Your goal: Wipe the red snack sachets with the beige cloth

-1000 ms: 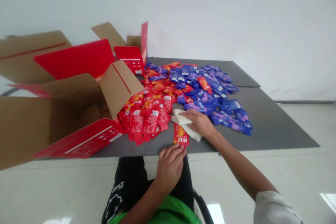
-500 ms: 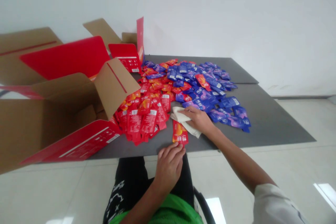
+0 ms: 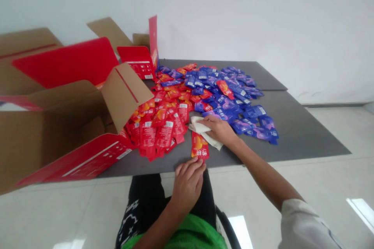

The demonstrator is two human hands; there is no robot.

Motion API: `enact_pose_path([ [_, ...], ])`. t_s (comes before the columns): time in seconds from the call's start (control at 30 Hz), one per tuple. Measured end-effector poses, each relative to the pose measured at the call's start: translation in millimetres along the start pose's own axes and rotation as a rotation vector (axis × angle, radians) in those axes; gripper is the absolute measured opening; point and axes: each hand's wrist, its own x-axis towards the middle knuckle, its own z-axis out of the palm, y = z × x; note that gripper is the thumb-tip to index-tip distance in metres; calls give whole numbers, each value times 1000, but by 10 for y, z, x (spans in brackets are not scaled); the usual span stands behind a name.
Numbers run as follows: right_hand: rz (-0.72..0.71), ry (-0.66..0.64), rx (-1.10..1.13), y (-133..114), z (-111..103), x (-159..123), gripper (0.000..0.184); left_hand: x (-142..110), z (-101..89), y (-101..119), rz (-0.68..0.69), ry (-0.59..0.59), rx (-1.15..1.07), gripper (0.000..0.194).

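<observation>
Along the near edge of a gray table (image 3: 300, 140), a single red sachet (image 3: 200, 147) lies on the tabletop, just apart from the others, its orange picture toward the far end. The person's left hand (image 3: 188, 184) is relaxed and unclenched, and its loosely curled fingertips (image 3: 198, 164) reach the sachet's near end, with no clear grip. The right hand (image 3: 219, 130), arm coming in from a white sleeve (image 3: 304, 221), lies open on a crumpled white cloth (image 3: 203, 129), which sits just beside the sachet. Farther along the table, a heap of red sachets (image 3: 163, 128) runs into a spread of blue and purple sachets (image 3: 228, 97). To the left, an open cardboard box (image 3: 43, 144) with red flaps (image 3: 87, 159) overhangs the table's corner. Black shorts (image 3: 140, 202) show below the table edge.
</observation>
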Motion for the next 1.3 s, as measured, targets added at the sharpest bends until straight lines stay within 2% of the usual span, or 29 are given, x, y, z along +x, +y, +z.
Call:
enact_pose_path([
  [0.07, -54, -2, 60, -145, -40, -131, 47, -15, 7, -2, -3, -4, -1, 28],
  [0.17, -154, -99, 187, -382, -4, -405, 42, -37, 15, -9, -29, -15, 25, 24],
  [0.23, -177, -140, 229, -417, 61, -474, 38, -37, 12, -11, -34, -13, 38, 23],
  [0.37, -83, -61, 157, -131, 145, -223, 40, -5, -11, 1, 8, -1, 25, 27],
  [0.43, -19, -6, 57, 28, 117, -70, 43, 10, -22, 10, 7, 2, 27, 27],
  [0.5, 3, 31, 8, 67, 59, -32, 45, 16, -26, 16, 5, 9, 32, 27],
  [0.6, -59, 9, 101, -122, -2, -233, 47, 10, -20, 16, 10, 7, 39, 28],
  [0.7, -138, -102, 206, -359, 25, -501, 41, 1, -9, 11, -24, -5, 60, 22],
  [0.77, -149, -135, 223, -390, 77, -540, 38, 2, -8, 9, -35, -13, 66, 21],
  [0.9, -91, -86, 129, -116, 128, -211, 40, 16, -17, 10, -1, -9, 41, 26],
  [0.97, -57, -67, 41, 33, 86, -14, 40, 18, -17, 11, 0, -7, 31, 26],
  [1.03, -44, -39, -9, 69, 25, 63, 40, 11, -14, 10, -5, -9, 24, 26],
  [1.1, -72, -17, 18, -26, -17, -21, 43, -1, -6, 5, -5, -7, 20, 27],
  [1.17, -125, -22, 98, -193, -15, -219, 46, -14, 1, -2, -8, -9, 23, 27],
  [1.23, -171, -79, 164, -336, 28, -415, 42, -22, 4, -8, -25, -15, 38, 25],
  [1.3, -175, -114, 201, -371, 91, -494, 38, -23, 2, -10, -34, -22, 55, 24],
])
